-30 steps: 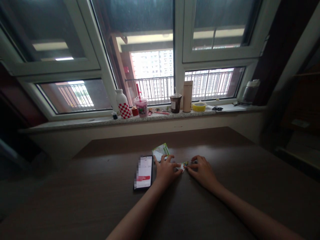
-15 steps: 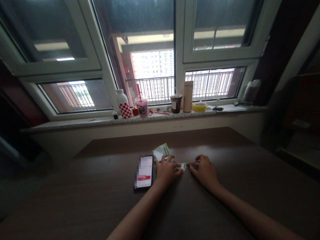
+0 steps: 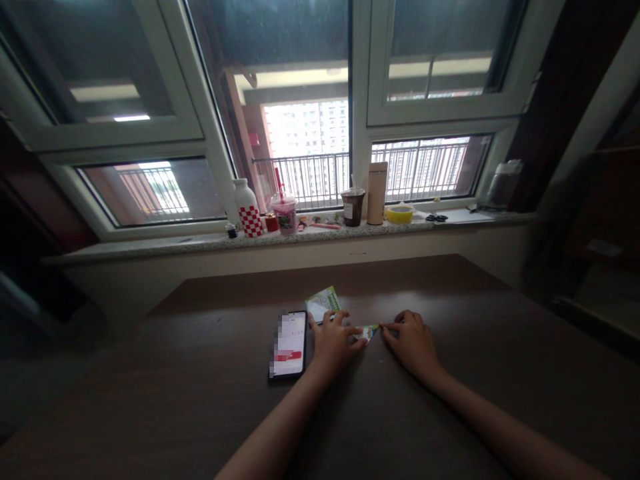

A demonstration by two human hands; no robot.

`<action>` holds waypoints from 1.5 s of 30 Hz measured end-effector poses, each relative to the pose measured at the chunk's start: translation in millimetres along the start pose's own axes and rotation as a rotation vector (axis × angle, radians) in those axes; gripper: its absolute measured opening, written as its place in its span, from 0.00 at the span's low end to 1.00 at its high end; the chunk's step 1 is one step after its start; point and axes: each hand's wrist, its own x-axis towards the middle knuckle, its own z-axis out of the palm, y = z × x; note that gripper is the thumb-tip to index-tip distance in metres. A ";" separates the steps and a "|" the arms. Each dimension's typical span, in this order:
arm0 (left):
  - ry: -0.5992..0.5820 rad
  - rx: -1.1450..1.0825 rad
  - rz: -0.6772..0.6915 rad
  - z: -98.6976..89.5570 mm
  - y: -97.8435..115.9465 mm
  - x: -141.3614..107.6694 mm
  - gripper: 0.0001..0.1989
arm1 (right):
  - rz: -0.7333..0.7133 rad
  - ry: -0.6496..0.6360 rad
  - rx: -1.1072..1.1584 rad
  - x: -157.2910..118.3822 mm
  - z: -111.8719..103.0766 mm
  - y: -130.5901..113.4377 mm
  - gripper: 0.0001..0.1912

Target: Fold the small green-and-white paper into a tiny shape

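Note:
A small folded-looking piece of printed paper (image 3: 367, 333), white with green and blue, lies on the brown table between my hands. My left hand (image 3: 334, 343) holds its left side with the thumb and index finger, the other fingers spread toward a green-and-white printed sheet (image 3: 320, 303). At the paper's right tip, my right hand (image 3: 411, 341) has its thumb and index finger pinched together. Just left of my left hand lies a phone (image 3: 290, 343) with its screen lit and part of it blurred out.
On the windowsill (image 3: 200, 245) behind the table (image 3: 240, 413) stand a checkered bottle (image 3: 250, 217), a pink drink cup (image 3: 284, 217), a dark drink cup (image 3: 353, 207), a tan flask (image 3: 377, 193), a yellow tape roll (image 3: 399, 214) and black scissors (image 3: 437, 218).
My right hand has shifted slightly to the right, and more of the paper's right tip shows. My left hand stays in place. The digits on the phone screen look different.

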 end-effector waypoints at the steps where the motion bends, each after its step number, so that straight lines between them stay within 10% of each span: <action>1: 0.004 -0.002 -0.003 0.9 0.1 -0.2 0.11 | 0.006 0.006 0.010 0.6 1.4 1.6 0.12; 45: -0.030 0.005 -0.033 0.3 -0.6 -1.2 0.09 | -0.117 -0.030 0.145 4.7 15.7 -8.5 0.20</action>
